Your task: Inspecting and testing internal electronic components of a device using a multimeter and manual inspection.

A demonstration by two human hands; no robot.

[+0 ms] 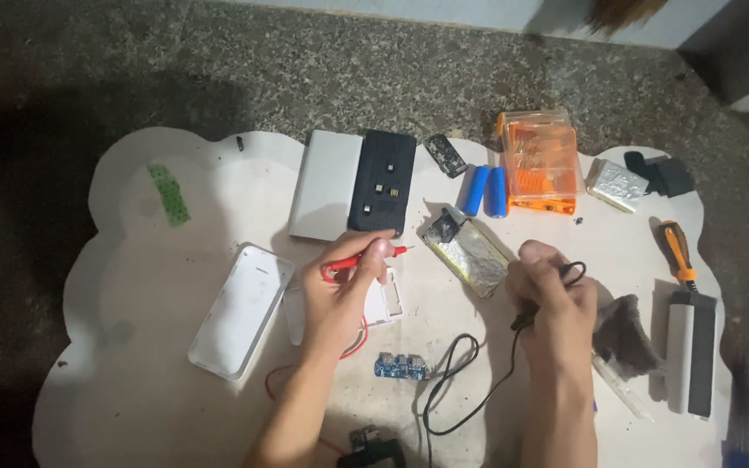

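1. Broadly, the white mat (132,286) carries everything; it looks stiff and flat, and both hands work over its middle.
2. Beyond the left fingertips lies the grey-and-black case (355,184), rigid and probably the heaviest piece; I would grip it by its long edges.
3. Left of the left hand (335,295) rests a white shell (241,310), thin hard plastic, light and likely slippery; take it by the rims.
4. Between the two sets of fingertips, just ahead of the right hand (555,299), sits the silver pouch cell (468,250). It seems soft-skinned and easy to puncture, so hold it by its flat faces, never by the wired end.
5. Farther past the right fingers stand an orange box (541,160) and two blue cells (485,191), hard, round and prone to rolling.
6. The left fingers are pinched round the red probe (359,259), its tip pointing towards the pouch cell. It is light and stiff; the plastic shaft is the place to hold.
7. The right fingers are curled round the black probe (526,319); its limp lead (461,381) trails back towards the wrist.
8. Near the wrists lies a small blue board (401,366), fragile; handle it by the edges.
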